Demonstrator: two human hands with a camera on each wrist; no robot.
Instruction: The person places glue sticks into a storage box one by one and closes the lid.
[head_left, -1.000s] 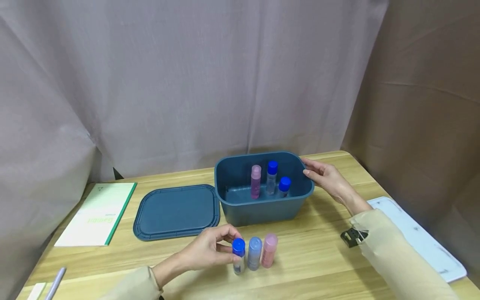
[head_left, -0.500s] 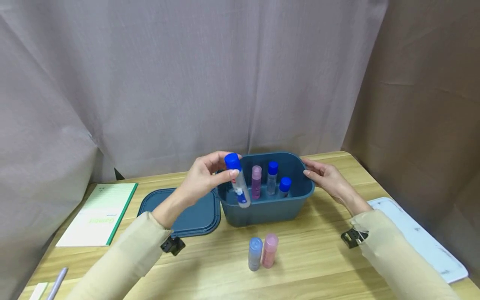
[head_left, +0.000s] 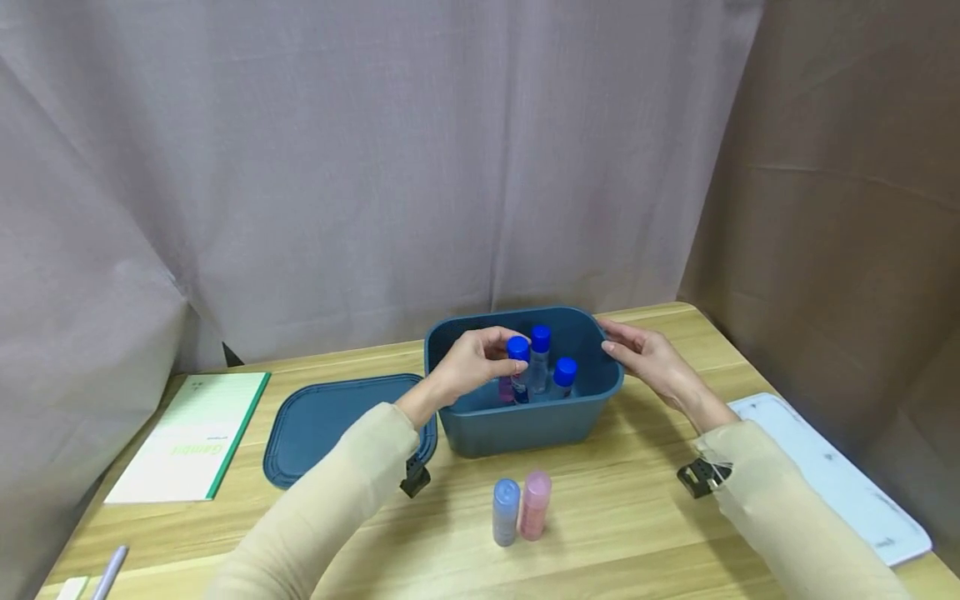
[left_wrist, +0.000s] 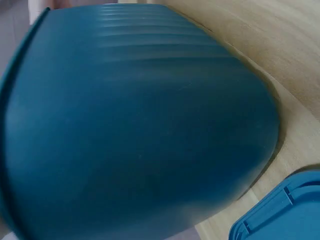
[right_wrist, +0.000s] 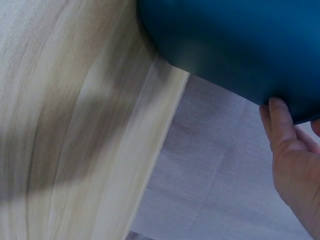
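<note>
- Blue-capped bottle [head_left: 518,367], inside the bin [head_left: 525,421] at its left, looks light, stiff and smooth-sided; best held just below the cap.
- Left hand [head_left: 468,367] pinches it there, fingers curled.
- Bin also holds two blue-capped bottles [head_left: 551,367] and a pink one, mostly hidden.
- Right hand [head_left: 645,354] rests spread on the bin's right rim.

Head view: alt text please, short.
A person's left hand holds a blue-capped bottle inside a teal bin while the right hand touches its rim. Two capped bottles stand on the wooden table.
</note>
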